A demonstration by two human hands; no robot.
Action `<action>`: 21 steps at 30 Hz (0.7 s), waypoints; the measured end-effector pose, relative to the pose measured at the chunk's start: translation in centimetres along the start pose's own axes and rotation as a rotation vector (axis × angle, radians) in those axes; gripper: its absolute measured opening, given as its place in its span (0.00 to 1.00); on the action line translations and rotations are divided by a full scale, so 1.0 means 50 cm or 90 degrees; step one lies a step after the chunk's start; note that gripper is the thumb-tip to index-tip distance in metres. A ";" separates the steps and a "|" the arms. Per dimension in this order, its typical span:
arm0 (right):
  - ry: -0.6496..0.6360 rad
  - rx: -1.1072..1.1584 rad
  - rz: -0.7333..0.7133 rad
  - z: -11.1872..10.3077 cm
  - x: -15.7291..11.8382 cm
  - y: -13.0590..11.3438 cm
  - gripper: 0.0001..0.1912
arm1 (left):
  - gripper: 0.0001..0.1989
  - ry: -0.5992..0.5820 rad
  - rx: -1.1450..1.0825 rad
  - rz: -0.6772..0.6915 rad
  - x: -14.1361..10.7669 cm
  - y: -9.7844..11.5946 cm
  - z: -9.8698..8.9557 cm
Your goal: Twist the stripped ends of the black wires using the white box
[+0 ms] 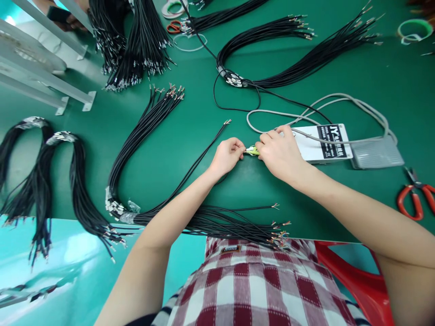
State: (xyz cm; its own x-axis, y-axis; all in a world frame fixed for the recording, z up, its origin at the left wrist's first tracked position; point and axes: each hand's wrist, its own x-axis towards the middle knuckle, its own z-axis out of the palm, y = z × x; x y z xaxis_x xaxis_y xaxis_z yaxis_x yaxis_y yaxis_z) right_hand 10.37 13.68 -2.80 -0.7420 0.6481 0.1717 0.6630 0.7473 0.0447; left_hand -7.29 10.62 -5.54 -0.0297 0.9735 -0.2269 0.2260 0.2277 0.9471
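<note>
My left hand (229, 156) is closed in a pinch at the end of a thin black cable, which runs back under my wrist to the bundle in front of me. Touching its fingertips is a small yellow-green piece with a metal tip (252, 151). My right hand (282, 151) has its fingers curled over the other end of that piece, just at the left end of a white box machine (307, 144) with a black label. Whether the piece belongs to the machine is hidden by my hand. The black cable bundle (117, 172) curves left, bound with clear wrap, its stripped ends near my apron.
Red-handled pliers (415, 194) lie at the right edge. A grey block (377, 153) with a grey cord sits beside the machine. More black cable bundles (278, 83) lie at the back and left. Tape rolls (415, 31), red scissors (174, 27) and metal legs (68, 86) surround the green table.
</note>
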 end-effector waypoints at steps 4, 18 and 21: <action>0.027 0.049 -0.004 -0.038 -0.032 0.013 0.06 | 0.04 0.002 0.012 0.001 0.003 -0.004 -0.001; 0.303 0.071 0.195 0.022 -0.241 0.023 0.09 | 0.03 0.008 0.003 -0.003 0.005 -0.015 -0.007; 0.334 0.060 0.192 0.040 -0.237 0.040 0.11 | 0.04 0.038 0.001 -0.009 0.001 -0.015 -0.027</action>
State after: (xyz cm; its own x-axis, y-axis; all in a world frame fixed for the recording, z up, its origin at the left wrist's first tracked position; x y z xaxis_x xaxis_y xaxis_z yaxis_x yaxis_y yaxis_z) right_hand 20.30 7.76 -6.70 -0.3595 0.6918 0.6263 0.8063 0.5681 -0.1646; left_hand -8.77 10.55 -5.94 -0.0908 0.9696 -0.2271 0.2272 0.2422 0.9432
